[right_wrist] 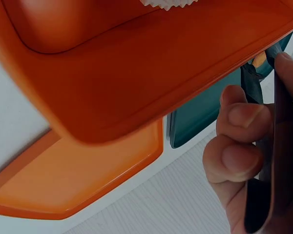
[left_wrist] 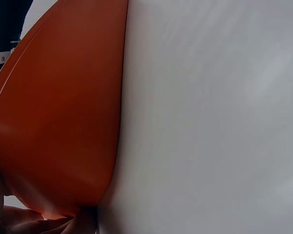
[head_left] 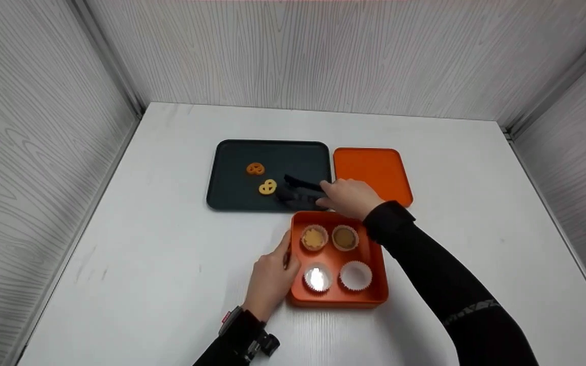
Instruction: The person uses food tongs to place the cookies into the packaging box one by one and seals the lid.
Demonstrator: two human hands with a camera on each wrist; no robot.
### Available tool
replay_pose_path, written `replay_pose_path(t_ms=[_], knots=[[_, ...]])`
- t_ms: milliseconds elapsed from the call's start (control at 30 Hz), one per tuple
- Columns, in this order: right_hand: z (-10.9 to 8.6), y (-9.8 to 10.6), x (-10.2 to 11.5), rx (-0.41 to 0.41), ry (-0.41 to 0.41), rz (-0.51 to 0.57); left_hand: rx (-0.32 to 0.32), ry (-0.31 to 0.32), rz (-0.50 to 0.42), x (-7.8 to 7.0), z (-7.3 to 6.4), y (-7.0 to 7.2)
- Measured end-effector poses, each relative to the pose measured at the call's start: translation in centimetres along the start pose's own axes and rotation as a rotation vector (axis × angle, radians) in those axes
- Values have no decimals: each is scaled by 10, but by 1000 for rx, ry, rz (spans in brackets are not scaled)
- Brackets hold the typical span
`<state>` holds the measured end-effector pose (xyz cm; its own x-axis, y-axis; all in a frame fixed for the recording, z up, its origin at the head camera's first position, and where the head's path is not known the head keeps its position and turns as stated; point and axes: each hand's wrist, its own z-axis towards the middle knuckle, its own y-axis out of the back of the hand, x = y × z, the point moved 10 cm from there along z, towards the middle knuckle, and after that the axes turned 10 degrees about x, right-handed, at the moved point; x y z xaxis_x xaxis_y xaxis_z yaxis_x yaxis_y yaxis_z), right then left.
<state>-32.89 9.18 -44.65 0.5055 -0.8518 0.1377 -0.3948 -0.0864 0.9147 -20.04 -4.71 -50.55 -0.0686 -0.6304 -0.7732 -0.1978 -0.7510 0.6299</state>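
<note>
My right hand (head_left: 350,197) holds black tongs (head_left: 300,198) over the right part of the dark green tray (head_left: 232,198). Near the tong tips lies a yellow pretzel-shaped piece (head_left: 267,187), with a brown pretzel-shaped piece (head_left: 255,169) farther back. In the right wrist view, fingers and thumb pinch the tongs (right_wrist: 285,131). My left hand (head_left: 271,277) grips the left wall of the orange box (head_left: 341,304). Inside the box, the back paper cups hold a yellow piece (head_left: 314,238) and a brown piece (head_left: 345,237). A front left cup (head_left: 318,277) and front right cup (head_left: 356,276) look white inside.
A flat orange tray (head_left: 372,170) lies right of the green tray, partly behind my right hand. All stand on a white table (head_left: 171,264) with wood-grain panels (head_left: 293,56) at the back and sides. The box stands close to the green tray's front edge.
</note>
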Motion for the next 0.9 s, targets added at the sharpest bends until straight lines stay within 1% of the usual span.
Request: replay_pose_path(t_ms=[400,600,733,900], knots=[[15,-1,11,29,-24,-14,-6,-15,0,-1,0,-1],[24,0,16,1,-30,-40,-20,-28,10,-1,0,0],[29,0,16,-24,-30,-44,-28,-41,12,-3,-1,1],[31,0,17,-54,-10,-39,-33,-38,16,-3,-2,2]])
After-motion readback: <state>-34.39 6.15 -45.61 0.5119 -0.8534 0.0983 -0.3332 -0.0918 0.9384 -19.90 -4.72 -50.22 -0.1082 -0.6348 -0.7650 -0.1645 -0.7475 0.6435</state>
